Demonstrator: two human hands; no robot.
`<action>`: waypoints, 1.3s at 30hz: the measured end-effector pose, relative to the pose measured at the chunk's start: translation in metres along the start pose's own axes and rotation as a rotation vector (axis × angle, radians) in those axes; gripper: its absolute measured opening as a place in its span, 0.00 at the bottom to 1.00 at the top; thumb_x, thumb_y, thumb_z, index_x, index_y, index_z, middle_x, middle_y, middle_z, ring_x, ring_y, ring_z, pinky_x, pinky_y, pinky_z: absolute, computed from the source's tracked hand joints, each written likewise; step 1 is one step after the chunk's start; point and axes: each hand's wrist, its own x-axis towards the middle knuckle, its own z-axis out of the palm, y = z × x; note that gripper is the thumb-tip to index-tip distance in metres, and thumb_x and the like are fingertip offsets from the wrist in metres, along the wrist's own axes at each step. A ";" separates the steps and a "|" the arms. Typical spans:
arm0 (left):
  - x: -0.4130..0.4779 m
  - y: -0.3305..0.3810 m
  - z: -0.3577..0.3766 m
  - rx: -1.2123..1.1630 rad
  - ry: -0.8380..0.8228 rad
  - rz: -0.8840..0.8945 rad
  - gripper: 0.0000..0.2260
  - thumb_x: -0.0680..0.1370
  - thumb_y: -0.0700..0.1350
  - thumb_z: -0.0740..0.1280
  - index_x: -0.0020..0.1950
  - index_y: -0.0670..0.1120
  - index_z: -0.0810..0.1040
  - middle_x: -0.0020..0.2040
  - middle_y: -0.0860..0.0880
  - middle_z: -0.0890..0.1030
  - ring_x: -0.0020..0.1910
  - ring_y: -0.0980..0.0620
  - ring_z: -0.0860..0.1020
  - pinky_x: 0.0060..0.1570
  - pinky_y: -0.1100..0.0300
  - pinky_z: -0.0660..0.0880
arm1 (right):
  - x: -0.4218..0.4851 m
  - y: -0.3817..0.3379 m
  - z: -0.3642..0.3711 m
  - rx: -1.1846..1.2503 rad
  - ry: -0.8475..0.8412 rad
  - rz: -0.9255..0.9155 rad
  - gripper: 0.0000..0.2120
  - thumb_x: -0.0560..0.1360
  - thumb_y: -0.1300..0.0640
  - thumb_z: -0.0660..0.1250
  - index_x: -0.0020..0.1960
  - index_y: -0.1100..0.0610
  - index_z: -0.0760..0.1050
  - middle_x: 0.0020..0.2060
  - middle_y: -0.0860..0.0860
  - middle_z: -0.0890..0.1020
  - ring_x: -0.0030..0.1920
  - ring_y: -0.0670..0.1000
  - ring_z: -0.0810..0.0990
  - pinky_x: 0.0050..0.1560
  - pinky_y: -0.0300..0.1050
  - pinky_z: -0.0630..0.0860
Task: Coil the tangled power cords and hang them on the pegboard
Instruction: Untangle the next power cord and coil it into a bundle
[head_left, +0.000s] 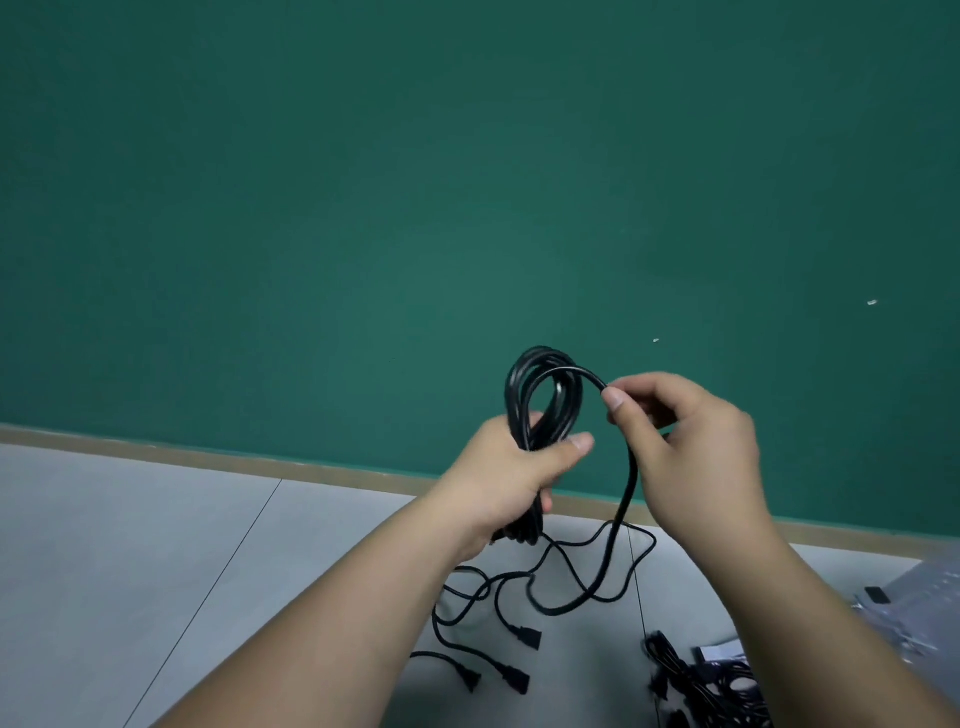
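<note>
Black rubber-sheathed power cord (543, 356): likely light, limp, springy. My left grip (511, 470) clasps the coil's waist; right grip (693, 447) pinches the loose strand beside it.

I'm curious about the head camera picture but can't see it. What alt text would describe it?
A person's left hand grips a coil of black power cord while the right hand pinches its next stretch, arched into another loop, against a green wall. More cords with plugs lie tangled on the pale floor below.
</note>
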 end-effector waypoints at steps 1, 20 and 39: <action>-0.001 -0.001 0.003 0.049 -0.024 0.016 0.14 0.82 0.49 0.73 0.39 0.50 0.73 0.30 0.49 0.71 0.27 0.51 0.72 0.33 0.61 0.72 | 0.000 -0.004 0.002 -0.003 0.016 -0.005 0.03 0.81 0.51 0.73 0.48 0.46 0.85 0.40 0.41 0.85 0.42 0.42 0.82 0.42 0.28 0.72; -0.011 -0.004 0.025 -0.339 -0.298 -0.105 0.09 0.87 0.42 0.64 0.58 0.37 0.79 0.49 0.38 0.82 0.48 0.40 0.83 0.52 0.50 0.83 | -0.003 0.000 0.013 -0.178 0.187 -0.156 0.03 0.82 0.56 0.71 0.50 0.56 0.81 0.43 0.47 0.78 0.39 0.43 0.72 0.44 0.35 0.65; -0.016 -0.005 0.018 -0.203 -0.370 -0.039 0.07 0.86 0.43 0.67 0.48 0.46 0.77 0.34 0.48 0.72 0.30 0.50 0.75 0.38 0.54 0.78 | 0.012 0.016 0.003 0.810 -0.299 0.688 0.09 0.74 0.51 0.76 0.52 0.53 0.83 0.43 0.51 0.86 0.41 0.50 0.80 0.47 0.49 0.77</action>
